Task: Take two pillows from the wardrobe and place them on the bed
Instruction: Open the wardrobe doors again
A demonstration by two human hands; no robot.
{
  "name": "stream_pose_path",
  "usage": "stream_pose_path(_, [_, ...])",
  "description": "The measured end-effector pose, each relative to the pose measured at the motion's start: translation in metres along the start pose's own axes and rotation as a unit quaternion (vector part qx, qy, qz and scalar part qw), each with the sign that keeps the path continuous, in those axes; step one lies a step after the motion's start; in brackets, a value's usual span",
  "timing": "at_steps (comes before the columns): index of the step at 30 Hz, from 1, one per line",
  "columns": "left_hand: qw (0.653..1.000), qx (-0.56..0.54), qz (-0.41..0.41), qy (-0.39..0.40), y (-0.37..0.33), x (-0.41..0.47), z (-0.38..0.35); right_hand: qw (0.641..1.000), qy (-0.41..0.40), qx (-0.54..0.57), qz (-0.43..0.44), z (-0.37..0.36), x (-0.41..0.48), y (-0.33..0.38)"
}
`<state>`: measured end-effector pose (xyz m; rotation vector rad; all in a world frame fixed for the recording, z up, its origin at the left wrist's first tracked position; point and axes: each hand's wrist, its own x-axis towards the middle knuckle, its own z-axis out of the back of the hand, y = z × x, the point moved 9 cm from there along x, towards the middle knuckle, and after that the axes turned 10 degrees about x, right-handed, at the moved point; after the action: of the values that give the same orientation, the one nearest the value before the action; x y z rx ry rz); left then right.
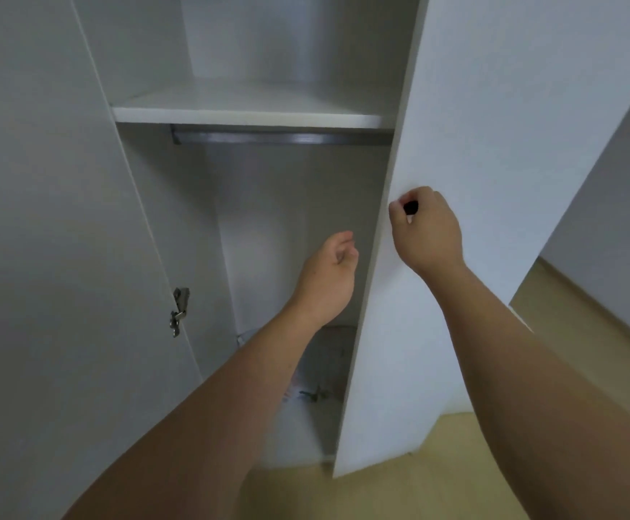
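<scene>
Below the left hand (328, 279), partly hidden behind its forearm, low in the open wardrobe (291, 219): pale, blurred bundle, probably pillows (328, 354) in clear wrapping; count, long axis and facing not readable. Sits near the wardrobe floor, between the forearm and the edge of the right door (456, 144).

Left hand raised inside the opening, fingers loosely curled, touching nothing, holding nothing. Right hand (427, 227) just beside it to the right, closed around a small dark knob (411, 207) at the door's near edge. Door tall, long axis vertical, swung partly outward.

Above both hands: white shelf (253, 112) spanning the compartment, bare on its visible top, with a metal hanging rail (283, 138) right under it. Left of the left hand: other door (43, 219) swung wide, metal hinge (179, 311) on its inner edge. Below the right forearm: light wooden floor (456, 482).
</scene>
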<state>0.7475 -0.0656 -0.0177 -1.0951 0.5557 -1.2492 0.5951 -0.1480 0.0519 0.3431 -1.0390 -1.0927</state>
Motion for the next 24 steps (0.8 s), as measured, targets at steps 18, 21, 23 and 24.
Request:
stream_pose_path(18, [0.902, -0.205, -0.087, 0.371, -0.107, -0.050, -0.176, 0.945, -0.313, 0.079, -0.046, 0.162, -0.177, -0.066])
stream_pose_path(21, [0.877, -0.207, -0.116, 0.418, -0.120, -0.066, -0.207, 0.928, -0.361, 0.061, -0.073, 0.174, -0.206, -0.087])
stream_pose_path(23, [0.861, -0.205, -0.140, 0.444, -0.130, -0.076, -0.232, 0.912, -0.391, 0.041, -0.115, 0.186, -0.223, -0.105])
stream_pose_path(24, [0.856, -0.201, -0.152, 0.451, -0.136, -0.081, -0.242, 0.906, -0.401, 0.029, -0.135, 0.192, -0.230, -0.114])
